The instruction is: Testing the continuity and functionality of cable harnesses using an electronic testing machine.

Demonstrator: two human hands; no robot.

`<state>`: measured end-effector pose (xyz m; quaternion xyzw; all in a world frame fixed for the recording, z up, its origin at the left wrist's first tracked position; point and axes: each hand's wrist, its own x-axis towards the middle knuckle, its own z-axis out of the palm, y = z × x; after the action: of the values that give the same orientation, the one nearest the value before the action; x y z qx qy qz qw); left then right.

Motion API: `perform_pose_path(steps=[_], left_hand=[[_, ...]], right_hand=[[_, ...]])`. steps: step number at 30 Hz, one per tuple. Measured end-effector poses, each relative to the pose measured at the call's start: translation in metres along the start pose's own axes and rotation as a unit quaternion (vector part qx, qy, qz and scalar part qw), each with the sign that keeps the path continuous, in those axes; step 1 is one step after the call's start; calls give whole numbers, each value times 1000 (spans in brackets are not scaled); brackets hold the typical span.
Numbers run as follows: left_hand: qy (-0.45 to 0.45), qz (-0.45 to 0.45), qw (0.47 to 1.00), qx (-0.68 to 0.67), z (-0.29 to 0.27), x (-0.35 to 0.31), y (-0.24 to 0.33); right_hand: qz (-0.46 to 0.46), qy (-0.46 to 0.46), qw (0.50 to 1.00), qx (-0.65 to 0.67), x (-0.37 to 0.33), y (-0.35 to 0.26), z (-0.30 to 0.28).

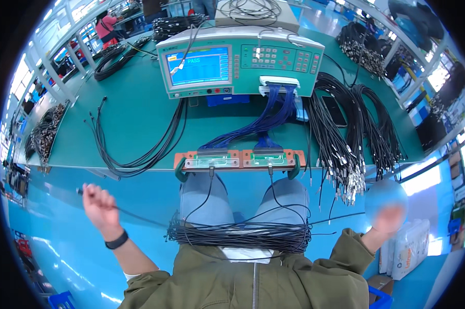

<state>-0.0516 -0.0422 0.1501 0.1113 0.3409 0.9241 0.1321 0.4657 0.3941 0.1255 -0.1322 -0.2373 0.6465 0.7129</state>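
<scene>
My left hand (pixel 101 206) is raised out to my left and closed around a thin black cable (pixel 140 217), whose end sticks out past my fist. The cable runs back to a thick bundle of black cables (pixel 243 234) lying across my lap. My right hand (pixel 388 222) is held out to my right and is blurred; a thin cable strand from the bundle reaches it and it looks closed on that strand. Two cables rise from my lap to an orange test fixture (pixel 240 159) at the bench's near edge.
A green cable tester (pixel 237 62) with a lit blue screen stands on the green bench (pixel 134 108), wired to the fixture by blue leads. Black cable bunches hang over the bench edge at right (pixel 346 170) and lie at left (pixel 134 154). White sacks (pixel 405 250) stand on the blue floor.
</scene>
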Motion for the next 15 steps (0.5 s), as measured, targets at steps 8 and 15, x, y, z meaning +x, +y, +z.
perform_pose_path(steps=[8, 15], left_hand=[[-578, 171, 720, 344, 244, -102, -201], [-414, 22, 865, 282, 252, -140, -233]], right_hand=[[320, -241, 902, 160, 28, 157, 208], [320, -167, 921, 145, 85, 170, 265]])
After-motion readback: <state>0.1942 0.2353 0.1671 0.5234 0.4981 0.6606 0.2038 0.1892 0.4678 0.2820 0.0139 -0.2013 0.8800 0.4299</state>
